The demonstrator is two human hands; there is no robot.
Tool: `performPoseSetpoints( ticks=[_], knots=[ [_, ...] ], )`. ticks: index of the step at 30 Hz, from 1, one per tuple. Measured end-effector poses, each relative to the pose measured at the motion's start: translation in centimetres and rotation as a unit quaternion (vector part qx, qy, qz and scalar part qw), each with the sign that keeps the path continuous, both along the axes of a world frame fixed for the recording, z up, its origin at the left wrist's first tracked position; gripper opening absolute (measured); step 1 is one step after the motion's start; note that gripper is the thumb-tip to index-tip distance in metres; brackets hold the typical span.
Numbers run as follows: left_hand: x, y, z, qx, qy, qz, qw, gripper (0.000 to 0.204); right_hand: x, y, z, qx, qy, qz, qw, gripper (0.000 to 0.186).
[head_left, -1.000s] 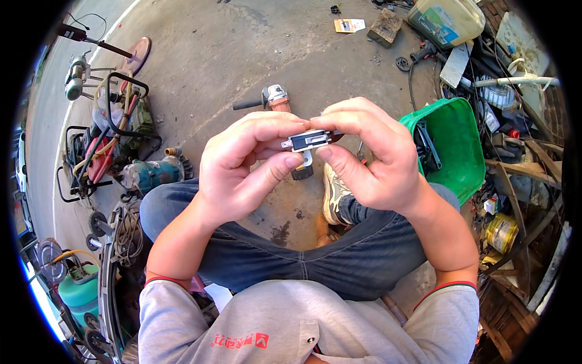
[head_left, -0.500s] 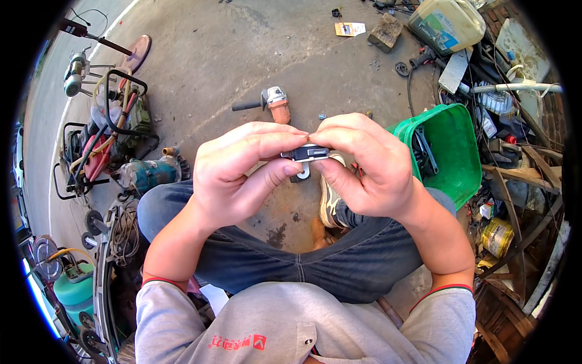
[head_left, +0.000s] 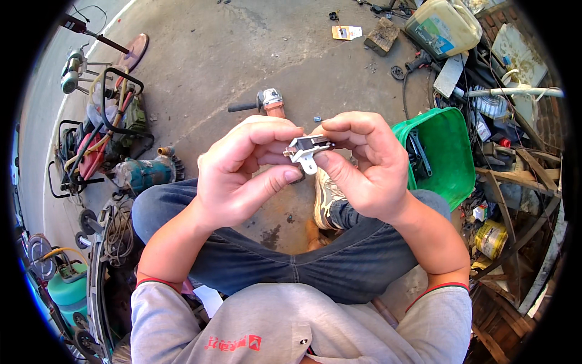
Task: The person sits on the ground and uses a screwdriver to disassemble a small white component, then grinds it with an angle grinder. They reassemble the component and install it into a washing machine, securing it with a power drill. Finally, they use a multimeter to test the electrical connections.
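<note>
In front of my lap I have a small black part with a white frame and a rounded white tab (head_left: 308,162), its exact kind not clear. My right hand (head_left: 374,167) pinches its right end between thumb and fingers. Around the left end curves my left hand (head_left: 239,170), its thumb spread away from the fingers. Whether a left fingertip touches the part from behind is hidden. Beyond the hands an angle grinder (head_left: 273,102) with a black side handle lies on the concrete.
A green bucket (head_left: 451,155) holding metal tools stands by my right knee. Scrap, a yellow can (head_left: 491,238) and a large plastic jug (head_left: 442,27) crowd the right side. At left are a teal motor (head_left: 145,175) and framed machinery. A wooden block (head_left: 382,36) lies farther off.
The part has tilted, so its white tab and upper side now show more. My left thumb and fingers have loosened from its left end, while my right hand keeps hold.
</note>
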State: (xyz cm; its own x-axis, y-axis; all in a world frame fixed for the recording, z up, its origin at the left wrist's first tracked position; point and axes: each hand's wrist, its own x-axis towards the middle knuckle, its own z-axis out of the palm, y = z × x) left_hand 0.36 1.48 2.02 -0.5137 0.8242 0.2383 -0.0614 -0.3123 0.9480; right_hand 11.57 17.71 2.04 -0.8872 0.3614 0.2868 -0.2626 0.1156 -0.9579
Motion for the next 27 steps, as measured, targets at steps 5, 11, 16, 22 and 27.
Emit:
performPoseSetpoints(
  ticks=[5, 11, 16, 22, 27],
  knots=[
    [-0.22, 0.14, 0.09, -0.011, 0.030, 0.005, 0.999, 0.037, 0.10, 0.36, -0.36, 0.000, -0.017, 0.052, 0.999, 0.030],
    [-0.36, 0.00, 0.08, -0.038, 0.075, 0.008, 0.996, 0.039, -0.36, 0.36, -0.25, 0.087, 0.022, 0.071, 0.993, 0.036],
    [-0.39, -0.10, 0.34, -0.062, 0.105, 0.003, 0.993, 0.041, -0.59, 0.48, -0.41, 0.140, 0.042, 0.055, 0.988, 0.037],
    [0.36, 0.20, 0.21, -0.056, -0.064, 0.002, 0.996, 0.042, -0.35, -0.18, 0.19, 0.056, -0.019, 0.044, 0.997, 0.034],
    [0.02, 0.28, 0.05, -0.072, -0.217, -0.024, 0.973, 0.037, -0.16, -0.15, 0.45, -0.113, -0.076, 0.082, 0.987, 0.032]
  ],
)
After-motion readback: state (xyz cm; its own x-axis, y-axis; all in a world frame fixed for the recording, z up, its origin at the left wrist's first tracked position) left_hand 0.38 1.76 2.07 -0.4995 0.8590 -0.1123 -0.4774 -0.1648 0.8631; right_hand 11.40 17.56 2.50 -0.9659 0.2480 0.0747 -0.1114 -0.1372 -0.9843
